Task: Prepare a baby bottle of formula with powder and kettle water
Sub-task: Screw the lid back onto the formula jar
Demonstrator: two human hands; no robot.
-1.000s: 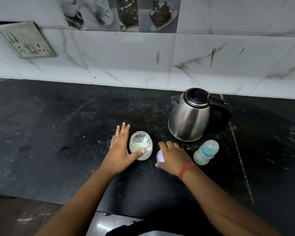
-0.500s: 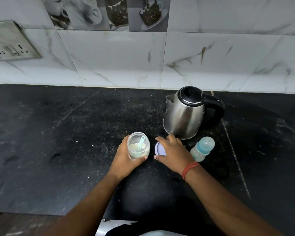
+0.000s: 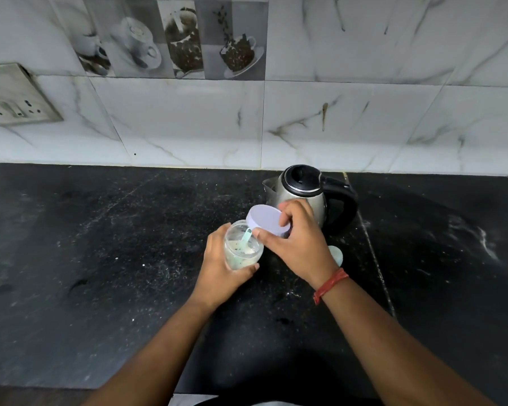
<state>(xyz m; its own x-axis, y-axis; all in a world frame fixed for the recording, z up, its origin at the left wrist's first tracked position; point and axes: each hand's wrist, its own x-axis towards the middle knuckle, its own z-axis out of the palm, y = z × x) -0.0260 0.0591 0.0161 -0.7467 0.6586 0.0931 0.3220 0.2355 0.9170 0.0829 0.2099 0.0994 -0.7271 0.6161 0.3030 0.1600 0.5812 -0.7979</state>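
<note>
Left hand [image 3: 217,268] grips powder jar [image 3: 242,247]; right hand [image 3: 296,241] pinches lid [image 3: 267,221]; protruding scoop [image 3: 246,236] may block closure, spilling powder.

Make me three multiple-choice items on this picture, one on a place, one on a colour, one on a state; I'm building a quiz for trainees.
1. Where is the kettle?
A. behind the right hand
B. left of the wall socket
C. at the counter's near edge

2. What colour is the lid?
A. red
B. pale lilac
C. black

3. What state is the powder jar in?
A. capped, on the counter
B. lying on its side
C. uncapped, in the left hand's grip

Answers:
1 A: the right hand overlaps its front.
2 B: its flat top shows lilac.
3 C: the left hand wraps it, the scoop visible inside.
</note>
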